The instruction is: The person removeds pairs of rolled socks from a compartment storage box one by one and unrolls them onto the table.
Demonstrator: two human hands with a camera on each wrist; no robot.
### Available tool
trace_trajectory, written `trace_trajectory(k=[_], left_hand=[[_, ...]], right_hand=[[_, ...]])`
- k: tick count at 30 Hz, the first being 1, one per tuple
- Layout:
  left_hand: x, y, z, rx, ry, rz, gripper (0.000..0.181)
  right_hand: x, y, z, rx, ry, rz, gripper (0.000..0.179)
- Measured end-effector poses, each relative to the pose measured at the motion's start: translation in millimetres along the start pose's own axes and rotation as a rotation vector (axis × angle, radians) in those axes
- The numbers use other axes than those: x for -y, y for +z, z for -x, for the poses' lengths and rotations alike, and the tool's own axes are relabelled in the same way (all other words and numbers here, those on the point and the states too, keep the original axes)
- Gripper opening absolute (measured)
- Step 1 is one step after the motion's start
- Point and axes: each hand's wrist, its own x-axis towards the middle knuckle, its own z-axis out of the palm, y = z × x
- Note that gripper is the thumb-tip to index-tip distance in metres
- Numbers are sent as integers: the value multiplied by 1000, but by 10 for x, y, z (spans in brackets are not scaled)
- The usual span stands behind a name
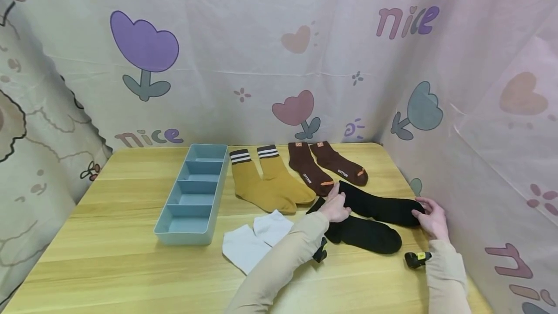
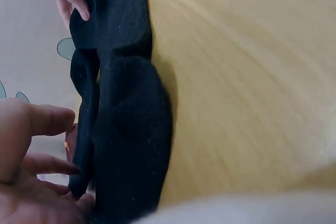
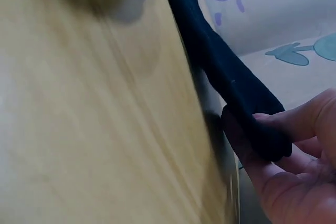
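Note:
Two long black socks lie side by side on the right of the table. My right hand (image 1: 432,218) pinches the toe end of the far black sock (image 1: 383,207); in the right wrist view the thumb and fingers lie on either side of the toe (image 3: 270,140). At that sock's cuff end is my left hand (image 1: 335,206), its fairly straight fingers (image 2: 50,163) touching the fabric edge and the thumb apart from them. The near black sock (image 1: 368,234) lies flat, its cuff partly hidden under the left hand.
A blue-grey box (image 1: 211,227) with several compartments stands on the left. Mustard socks (image 1: 266,188) with striped cuffs and brown socks (image 1: 305,164) lie at the back. White socks (image 1: 246,246) lie in front, partly covered by the left sleeve. A printed curtain (image 1: 492,159) borders the right edge.

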Motion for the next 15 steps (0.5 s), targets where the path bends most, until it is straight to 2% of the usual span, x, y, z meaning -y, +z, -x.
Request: trace_trajectory(k=[2,6,9,12,15], left_hand=[[-24,-19,27,3,13,-10,58],[-68,-80,88,19,55,-37,59],[-109,-158,136,46,69,-25,60],[-139,-284,176,66,74,12,62],[-158,-474,223,71,89,56,63]], right_hand=[[0,-11,-9,-21,-24,48,49],[29,-45,-1,-55,-123,108,48],[82,-78,39,-63,-178,117,47],[172,-94,75,-57,-189,158,48],[272,-86,89,-35,-200,163,49]])
